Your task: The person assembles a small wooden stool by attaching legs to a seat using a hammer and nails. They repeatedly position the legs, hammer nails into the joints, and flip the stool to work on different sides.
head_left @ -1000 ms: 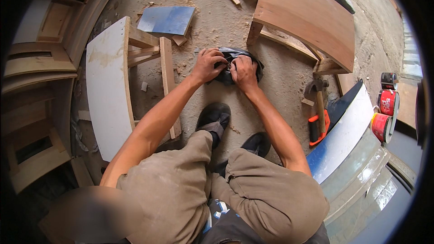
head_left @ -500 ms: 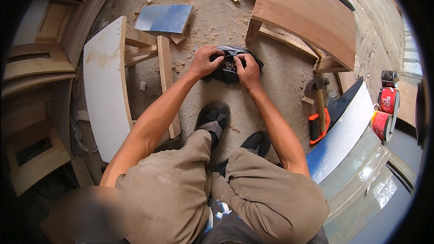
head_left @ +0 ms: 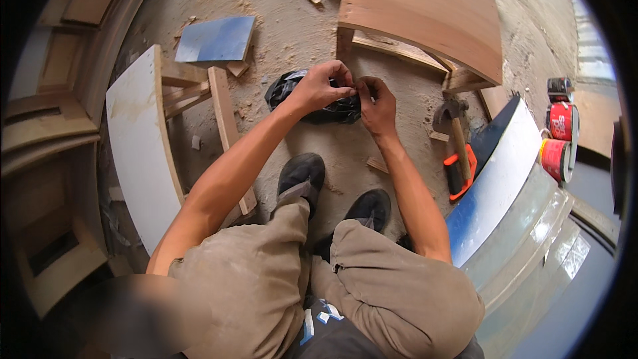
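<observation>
A crumpled black plastic bag (head_left: 292,93) lies on the sawdust-covered floor in front of my feet. My left hand (head_left: 322,86) and my right hand (head_left: 377,103) meet above its right part, fingertips pinched together on something small that I cannot make out, close to the bag's edge. Both forearms reach forward from my bent knees. My black shoes (head_left: 302,176) stand just below the bag.
A curved wooden panel (head_left: 425,13) stands at the upper right. A white board (head_left: 139,153) with wooden slats lies on the left. A hammer (head_left: 458,143), a curved white-and-blue panel (head_left: 498,179) and red cans (head_left: 561,139) sit on the right. A grey sheet (head_left: 216,38) lies at the back.
My hands have lifted slightly off the bag and drawn together, fingertips now pinching at one spot. The view has shifted a little, so the bag shows more to the left.
</observation>
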{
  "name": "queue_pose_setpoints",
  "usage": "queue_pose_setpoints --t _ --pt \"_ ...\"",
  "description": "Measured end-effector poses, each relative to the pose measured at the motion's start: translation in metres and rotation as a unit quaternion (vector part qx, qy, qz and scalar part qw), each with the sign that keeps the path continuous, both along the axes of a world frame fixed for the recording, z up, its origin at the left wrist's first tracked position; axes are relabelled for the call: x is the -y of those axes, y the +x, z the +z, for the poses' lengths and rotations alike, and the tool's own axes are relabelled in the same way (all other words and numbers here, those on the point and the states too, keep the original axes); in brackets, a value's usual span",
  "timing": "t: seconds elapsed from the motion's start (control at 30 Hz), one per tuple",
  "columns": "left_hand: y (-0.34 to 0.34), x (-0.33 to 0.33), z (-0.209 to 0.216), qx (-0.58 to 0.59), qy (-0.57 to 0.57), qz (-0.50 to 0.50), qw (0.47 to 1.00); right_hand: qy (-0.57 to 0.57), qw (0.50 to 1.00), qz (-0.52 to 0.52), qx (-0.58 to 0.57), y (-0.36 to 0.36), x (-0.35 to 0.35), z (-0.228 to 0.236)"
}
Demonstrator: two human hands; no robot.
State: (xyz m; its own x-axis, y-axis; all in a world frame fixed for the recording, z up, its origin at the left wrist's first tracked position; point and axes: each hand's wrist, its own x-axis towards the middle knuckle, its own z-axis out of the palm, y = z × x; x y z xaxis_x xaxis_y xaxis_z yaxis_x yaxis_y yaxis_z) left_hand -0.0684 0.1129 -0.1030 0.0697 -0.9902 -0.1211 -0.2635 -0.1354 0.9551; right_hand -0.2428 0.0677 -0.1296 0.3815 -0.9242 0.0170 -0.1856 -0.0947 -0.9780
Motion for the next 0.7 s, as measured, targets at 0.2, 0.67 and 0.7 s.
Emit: queue_pose_setpoints --t 0.2,0.67,0.7 --pt "-0.036 0.018 0.015 -0.091 0.016 0.016 0.996 -0.015 0.996 -0.063 0.061 -0.034 0.003 0.021" --pt "-0.103 0.100 0.132 -0.009 -0.227 -0.205 0.952 -0.211 0.824 -0.192 -0.489 -0.206 0.023 -0.024" --pt "-0.108 0.113 0.136 0.007 -0.255 -0.231 0.939 -0.213 0.826 -0.192 -0.485 -0.204 0.024 -0.023"
